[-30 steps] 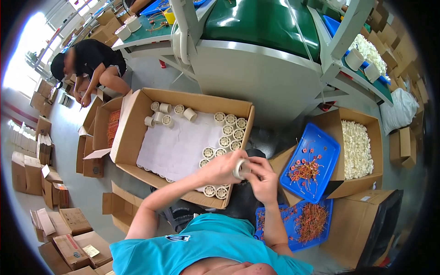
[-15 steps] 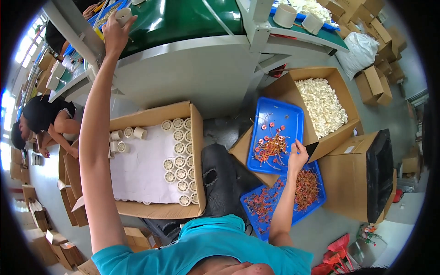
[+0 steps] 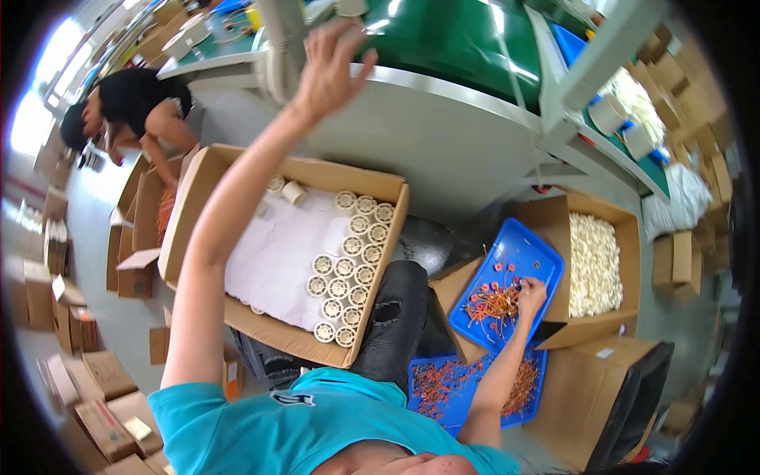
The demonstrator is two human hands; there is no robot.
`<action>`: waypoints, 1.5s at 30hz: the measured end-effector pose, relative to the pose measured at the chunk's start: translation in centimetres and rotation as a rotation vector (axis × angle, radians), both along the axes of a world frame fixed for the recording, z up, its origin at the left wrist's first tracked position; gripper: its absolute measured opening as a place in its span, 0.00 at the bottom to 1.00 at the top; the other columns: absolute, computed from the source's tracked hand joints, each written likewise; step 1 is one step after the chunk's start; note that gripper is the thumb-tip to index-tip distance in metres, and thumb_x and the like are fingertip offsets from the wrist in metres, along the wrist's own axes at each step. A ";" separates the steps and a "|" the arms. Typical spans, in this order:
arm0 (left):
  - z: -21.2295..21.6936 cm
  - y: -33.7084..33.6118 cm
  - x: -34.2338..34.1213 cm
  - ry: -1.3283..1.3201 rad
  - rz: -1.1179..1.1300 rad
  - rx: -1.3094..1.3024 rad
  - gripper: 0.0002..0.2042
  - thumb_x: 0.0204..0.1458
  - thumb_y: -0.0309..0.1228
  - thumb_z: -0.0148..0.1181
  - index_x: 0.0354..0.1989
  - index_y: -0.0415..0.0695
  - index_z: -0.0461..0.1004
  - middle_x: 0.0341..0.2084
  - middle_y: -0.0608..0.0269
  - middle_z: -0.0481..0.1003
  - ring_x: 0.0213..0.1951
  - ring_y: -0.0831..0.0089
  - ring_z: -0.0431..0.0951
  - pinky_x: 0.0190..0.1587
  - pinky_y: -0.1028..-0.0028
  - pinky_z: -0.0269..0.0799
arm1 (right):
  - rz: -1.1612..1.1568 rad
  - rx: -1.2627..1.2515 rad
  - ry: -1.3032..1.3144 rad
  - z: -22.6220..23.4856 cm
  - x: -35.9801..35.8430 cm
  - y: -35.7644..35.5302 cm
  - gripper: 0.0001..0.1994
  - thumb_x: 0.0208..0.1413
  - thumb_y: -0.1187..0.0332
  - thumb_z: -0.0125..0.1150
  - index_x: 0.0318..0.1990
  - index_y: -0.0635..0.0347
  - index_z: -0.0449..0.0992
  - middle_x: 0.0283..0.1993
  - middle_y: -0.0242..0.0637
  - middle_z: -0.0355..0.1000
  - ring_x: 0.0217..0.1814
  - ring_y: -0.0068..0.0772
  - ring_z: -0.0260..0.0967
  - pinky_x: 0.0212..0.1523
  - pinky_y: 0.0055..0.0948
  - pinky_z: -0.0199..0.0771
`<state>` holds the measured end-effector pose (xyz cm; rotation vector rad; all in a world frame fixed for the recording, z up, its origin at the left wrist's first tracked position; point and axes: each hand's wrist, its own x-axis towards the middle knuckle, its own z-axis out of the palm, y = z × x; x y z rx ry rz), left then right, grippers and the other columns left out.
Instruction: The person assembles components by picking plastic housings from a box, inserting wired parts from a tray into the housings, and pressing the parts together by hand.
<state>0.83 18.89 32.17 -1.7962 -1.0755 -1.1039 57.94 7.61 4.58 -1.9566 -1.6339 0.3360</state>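
My left hand is raised at the edge of the green work surface, its fingers spread and nothing in them. Just beyond the fingertips stands a cream round plastic part. My right hand is down at the upper blue tray, its fingers pinched together beside a heap of orange-red wires with small red round ends. What sits between those fingertips is too small to make out. Under my left arm, a cardboard box lined with white sheet holds rows of cream round parts.
A lower blue tray holds more small wired pieces. Right of the trays is a carton of white plastic pieces, with another brown carton nearer. A grey metal post rises at right. At left a person crouches by cartons.
My left hand has let go of the cream round part, which now stands on the green surface, and is drawn back. My right hand has lowered to the wires. The view has shifted left.
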 end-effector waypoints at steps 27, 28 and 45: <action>-26.8 -18.4 -1.4 -0.325 0.424 -1.180 0.16 0.55 0.30 0.60 0.51 0.38 0.72 0.48 0.48 0.70 0.43 0.57 0.77 0.45 0.63 0.76 | 0.127 0.103 0.504 15.5 -13.2 -13.5 0.15 0.53 0.86 0.57 0.48 0.72 0.78 0.42 0.42 0.74 0.32 0.28 0.76 0.31 0.24 0.79; -25.0 -19.3 -1.4 -0.313 0.427 -1.181 0.16 0.55 0.30 0.60 0.51 0.38 0.72 0.48 0.48 0.70 0.43 0.57 0.77 0.45 0.63 0.76 | 0.175 0.135 0.456 14.8 -13.9 -13.6 0.15 0.52 0.86 0.58 0.47 0.71 0.79 0.40 0.41 0.74 0.32 0.28 0.76 0.32 0.24 0.79; -10.5 -34.6 6.5 -0.625 -0.507 -1.181 0.22 0.38 0.38 0.77 0.40 0.42 0.76 0.58 0.50 0.69 0.61 0.54 0.67 0.62 0.58 0.63 | 0.798 -0.011 0.640 17.7 -30.7 -17.2 0.08 0.50 0.79 0.66 0.39 0.65 0.82 0.41 0.42 0.78 0.39 0.35 0.78 0.38 0.27 0.78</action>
